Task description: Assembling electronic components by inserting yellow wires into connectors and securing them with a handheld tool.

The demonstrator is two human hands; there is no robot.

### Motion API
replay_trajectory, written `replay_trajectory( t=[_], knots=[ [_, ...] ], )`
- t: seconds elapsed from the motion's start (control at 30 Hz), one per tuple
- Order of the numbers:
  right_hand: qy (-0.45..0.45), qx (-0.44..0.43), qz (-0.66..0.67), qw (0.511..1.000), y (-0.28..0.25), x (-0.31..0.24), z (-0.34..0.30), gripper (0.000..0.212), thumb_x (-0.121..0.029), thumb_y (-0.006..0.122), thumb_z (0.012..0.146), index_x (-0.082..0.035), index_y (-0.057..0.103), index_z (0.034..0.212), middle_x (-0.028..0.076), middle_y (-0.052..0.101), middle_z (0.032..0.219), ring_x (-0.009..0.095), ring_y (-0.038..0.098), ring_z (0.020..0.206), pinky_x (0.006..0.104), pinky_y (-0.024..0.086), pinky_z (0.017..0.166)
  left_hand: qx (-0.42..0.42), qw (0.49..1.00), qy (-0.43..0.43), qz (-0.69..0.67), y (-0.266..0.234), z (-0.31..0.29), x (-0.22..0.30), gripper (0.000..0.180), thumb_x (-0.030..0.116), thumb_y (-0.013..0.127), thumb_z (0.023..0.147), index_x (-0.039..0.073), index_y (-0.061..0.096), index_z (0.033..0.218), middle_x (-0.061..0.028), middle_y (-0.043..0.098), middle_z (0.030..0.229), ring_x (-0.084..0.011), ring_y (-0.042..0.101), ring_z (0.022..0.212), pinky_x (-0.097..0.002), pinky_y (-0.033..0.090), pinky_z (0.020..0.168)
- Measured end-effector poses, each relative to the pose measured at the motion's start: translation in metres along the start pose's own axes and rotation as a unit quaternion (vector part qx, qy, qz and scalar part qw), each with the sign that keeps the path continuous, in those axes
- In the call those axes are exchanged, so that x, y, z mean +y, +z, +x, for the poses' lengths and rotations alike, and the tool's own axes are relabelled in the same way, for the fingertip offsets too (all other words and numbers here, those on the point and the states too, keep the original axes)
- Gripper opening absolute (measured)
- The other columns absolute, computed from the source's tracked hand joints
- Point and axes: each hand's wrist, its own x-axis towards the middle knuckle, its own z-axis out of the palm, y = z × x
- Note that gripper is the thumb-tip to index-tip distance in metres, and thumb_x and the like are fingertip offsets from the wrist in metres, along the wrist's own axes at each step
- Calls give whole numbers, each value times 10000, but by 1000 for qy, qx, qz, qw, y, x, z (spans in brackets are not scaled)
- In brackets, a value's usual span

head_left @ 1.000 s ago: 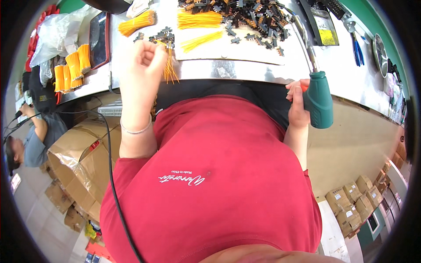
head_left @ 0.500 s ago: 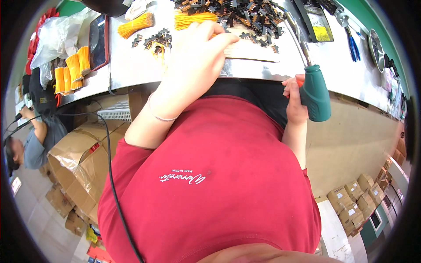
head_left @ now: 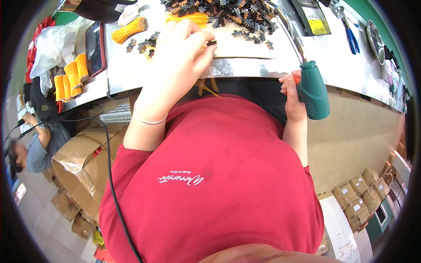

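My left hand (head_left: 182, 55) is over the near edge of the table, thumb and fingers pinching a small black slide switch (head_left: 212, 43). Beneath that hand lie more switches with orange wires (head_left: 148, 45), partly covered by it. A few thin yellow strands (head_left: 208, 87) show below the table edge. My right hand (head_left: 293, 98) is closed at the green handle (head_left: 314, 90) of a tool that looks like a soldering gun; the handle hides part of the grip. An orange-red part shows by its fingers. The tool's metal shaft (head_left: 293, 33) points toward the switch pile.
Loose black switches (head_left: 228, 13) heap at the back, some on a pale board (head_left: 237, 48). Orange wire bundles (head_left: 129, 30) lie left, others (head_left: 72, 74) near a plastic bag (head_left: 55, 44). Blue-handled pliers (head_left: 351, 39) lie right. A black cable (head_left: 112, 175) crosses my left side; another person (head_left: 39, 144) sits far left.
My left hand has shifted slightly left and down, and a black switch now shows between its fingertips. Yellow strands have appeared below the table edge. My right hand keeps its hold on the tool.
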Motion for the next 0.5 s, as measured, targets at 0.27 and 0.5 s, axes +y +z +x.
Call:
replay_trajectory(
  t=[0.27,0.5],
  knots=[
    [4,-10,1,1000,-2,1,-1,173,-47,647,892,15,621,1051,69,646,870,135,640,701,261,530,601,-31,999,4,-38,-3,-10,3,190,82,710,800,53,670,983,-64,569,880,-243,572,835,-333,466,748],
    [-7,3,-2,1000,2,-2,2,175,-44,650,888,17,622,1050,62,648,834,133,640,695,260,527,598,-11,998,7,-66,-4,-14,0,175,94,713,795,48,652,952,-89,576,864,-252,578,848,-362,473,757]
  ],
)
